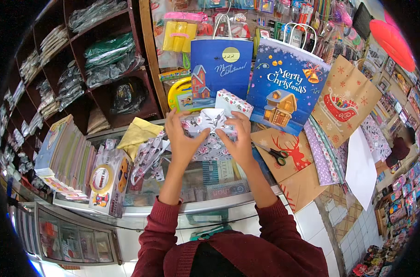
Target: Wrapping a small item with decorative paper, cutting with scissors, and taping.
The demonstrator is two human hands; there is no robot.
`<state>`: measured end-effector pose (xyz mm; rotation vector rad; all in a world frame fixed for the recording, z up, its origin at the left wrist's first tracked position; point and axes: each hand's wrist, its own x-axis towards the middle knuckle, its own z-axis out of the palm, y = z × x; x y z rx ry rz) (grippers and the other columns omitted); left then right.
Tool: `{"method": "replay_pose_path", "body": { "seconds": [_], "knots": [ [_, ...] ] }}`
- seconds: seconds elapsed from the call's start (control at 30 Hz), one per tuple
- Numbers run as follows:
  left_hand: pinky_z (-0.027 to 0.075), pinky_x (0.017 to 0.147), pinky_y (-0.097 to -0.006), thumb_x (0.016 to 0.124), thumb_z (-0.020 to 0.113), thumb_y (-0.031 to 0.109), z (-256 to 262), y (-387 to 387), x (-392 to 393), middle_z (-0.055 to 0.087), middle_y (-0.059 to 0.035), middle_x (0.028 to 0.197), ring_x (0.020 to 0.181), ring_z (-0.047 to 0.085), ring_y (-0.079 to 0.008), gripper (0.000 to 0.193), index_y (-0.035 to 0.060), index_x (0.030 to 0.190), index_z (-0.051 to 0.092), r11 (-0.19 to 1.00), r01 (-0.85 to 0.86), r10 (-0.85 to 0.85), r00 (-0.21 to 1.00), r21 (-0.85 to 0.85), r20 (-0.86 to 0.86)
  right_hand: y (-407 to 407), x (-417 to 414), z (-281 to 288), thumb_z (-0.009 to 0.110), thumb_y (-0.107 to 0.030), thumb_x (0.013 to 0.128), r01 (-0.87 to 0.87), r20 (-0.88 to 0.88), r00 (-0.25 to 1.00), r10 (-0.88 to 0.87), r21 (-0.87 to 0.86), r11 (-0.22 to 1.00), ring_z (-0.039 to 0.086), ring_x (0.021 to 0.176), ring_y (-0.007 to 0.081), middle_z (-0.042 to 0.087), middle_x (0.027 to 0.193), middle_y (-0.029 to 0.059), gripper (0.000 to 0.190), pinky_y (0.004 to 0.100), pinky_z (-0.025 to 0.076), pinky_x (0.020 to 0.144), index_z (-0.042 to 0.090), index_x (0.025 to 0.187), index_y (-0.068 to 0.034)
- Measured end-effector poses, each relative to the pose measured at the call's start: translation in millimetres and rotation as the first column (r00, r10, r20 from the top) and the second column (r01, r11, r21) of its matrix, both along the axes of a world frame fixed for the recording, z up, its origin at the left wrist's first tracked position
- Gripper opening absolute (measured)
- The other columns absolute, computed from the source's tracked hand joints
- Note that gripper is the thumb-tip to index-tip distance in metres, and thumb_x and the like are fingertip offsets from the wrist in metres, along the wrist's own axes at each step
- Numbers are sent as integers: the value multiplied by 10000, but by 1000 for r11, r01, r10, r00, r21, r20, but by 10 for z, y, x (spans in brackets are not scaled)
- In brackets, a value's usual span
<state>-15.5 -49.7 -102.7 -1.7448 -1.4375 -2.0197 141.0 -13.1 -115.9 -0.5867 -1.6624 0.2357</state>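
Observation:
On the glass counter, floral wrapping paper (pixel 213 147) lies around a box-like item with a folded flap (pixel 211 117) on top. My left hand (pixel 184 136) holds the flap's left side, its thumb on the paper. My right hand (pixel 236 138) presses the right side, thumb near the flap's lower edge. Just behind stands a small wrapped box (pixel 234 103) in white paper with red flowers. Floral paper offcuts (pixel 149 157) lie left of my left hand. Dark-handled scissors (pixel 278 155) rest on a brown reindeer bag (pixel 293 149) to the right.
Two blue Christmas gift bags (pixel 222 65) and a brown sleigh bag (pixel 345 100) stand behind. Rolled wrapping papers (pixel 321 152) lie right. At left are a book stack (pixel 66 155), a toy car box (pixel 114 180) with a tape roll (pixel 102 178), and yellow cloth (pixel 139 135). Another person (pixel 400 149) is far right.

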Motion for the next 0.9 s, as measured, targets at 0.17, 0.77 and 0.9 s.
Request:
{"method": "replay_pose_path", "body": {
  "seconds": [0.17, 0.77, 0.9],
  "knots": [
    [334, 897, -433, 655, 707, 179, 35, -168, 127, 548, -53, 954, 957, 493, -243, 197, 111, 816, 615, 977, -213, 202, 892, 18, -406, -60, 12, -3, 682, -183, 719, 134, 145, 980, -136, 19, 991, 442, 1052, 271, 488, 1091, 92, 174, 395, 296, 846, 608, 857, -107],
    [345, 821, -379, 714, 640, 175, -115, -237, 135, 530, -39, 958, 901, 488, -226, 266, 161, 978, 618, 987, -163, 141, 853, 0, -503, -269, -7, -66, 639, -187, 737, 257, 269, 916, -299, 181, 949, 345, 1192, 275, 435, 1200, 95, 312, 437, 217, 908, 603, 1046, -163],
    [336, 812, -372, 704, 628, 173, -76, -267, 151, 522, -42, 956, 885, 485, -218, 275, 150, 978, 611, 985, -170, 131, 849, -30, -511, -245, 37, -8, 634, -204, 734, 233, 381, 881, -280, 166, 958, 279, 1246, 302, 406, 1255, 100, 316, 471, 182, 944, 595, 1046, -175]
  ]
}}
